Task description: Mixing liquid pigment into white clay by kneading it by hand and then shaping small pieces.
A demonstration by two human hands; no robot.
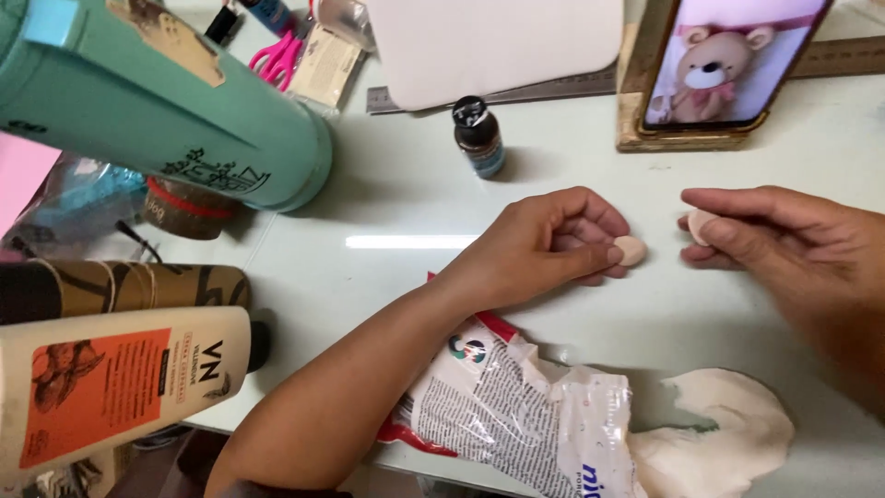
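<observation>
Left hand (553, 242) curled, pinching a small beige ball of clay (631, 250) at fingertips, low over the pale table (406, 198). Right hand (784, 242) at three o'clock from it, pinching a second clay piece (700, 224) between thumb and fingers. Small dark bottle (478, 136) at eleven o'clock from the ball. Phone (728, 60) propped at one o'clock. Crumpled plastic bag (516, 406) and flattened white clay (728, 433) at six o'clock.

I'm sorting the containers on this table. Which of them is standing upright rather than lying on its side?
The small dark bottle with a black cap, behind the left hand. The teal tumbler and cream bottle lie sideways.
</observation>
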